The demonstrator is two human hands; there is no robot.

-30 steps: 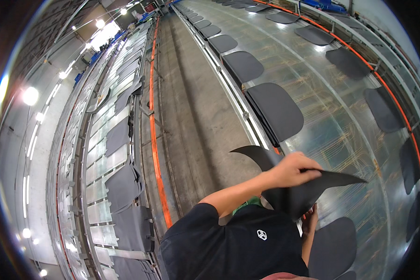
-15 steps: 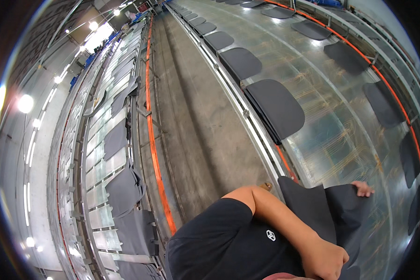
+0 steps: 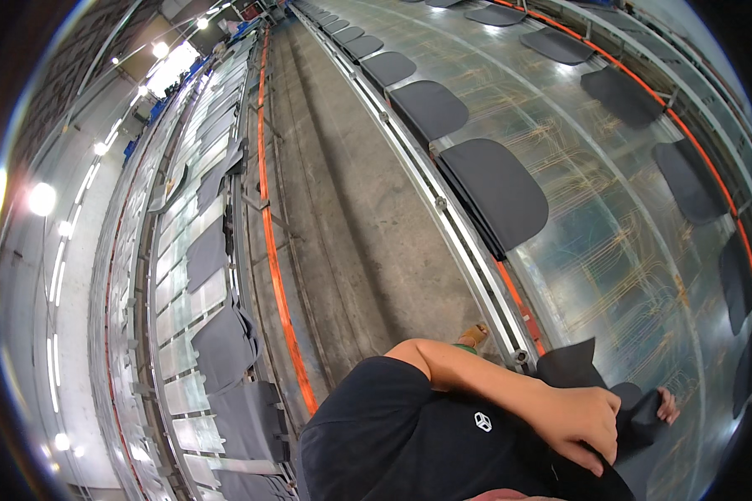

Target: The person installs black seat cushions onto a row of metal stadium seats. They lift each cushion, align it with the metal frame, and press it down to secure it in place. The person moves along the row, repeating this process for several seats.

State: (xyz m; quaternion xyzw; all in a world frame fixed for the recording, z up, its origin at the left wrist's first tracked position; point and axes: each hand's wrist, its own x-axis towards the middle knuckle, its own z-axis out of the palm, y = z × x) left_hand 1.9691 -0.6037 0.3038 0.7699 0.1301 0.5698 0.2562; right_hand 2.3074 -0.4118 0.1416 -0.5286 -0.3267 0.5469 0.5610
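Observation:
My left arm reaches across my body, and my left hand [image 3: 583, 422] is closed on a dark grey flexible sheet [image 3: 566, 364]. The sheet is folded and bent, part of it sticking up beyond my wrist and part dropping below the hand. Beyond it, my right hand [image 3: 667, 407] grips the sheet's far edge with bent fingers; its palm is hidden. Both hands are over the near edge of a long shiny table [image 3: 610, 284]. Closest ahead on that table lies a stack of rounded dark grey sheets [image 3: 501, 194].
More rounded sheets [image 3: 430, 108] line both long sides of the table. A metal rail with an orange strip [image 3: 518, 301] edges it. Left of the concrete aisle [image 3: 368, 217], another long table carries grey sheets [image 3: 226, 346] behind an orange rail [image 3: 277, 292]. A foot [image 3: 473, 336] shows beside the rail.
My left hand has moved up and slightly, taking the sheet with it, so the sheet is more folded. My right hand has shifted slightly right and down. A foot now shows more fully.

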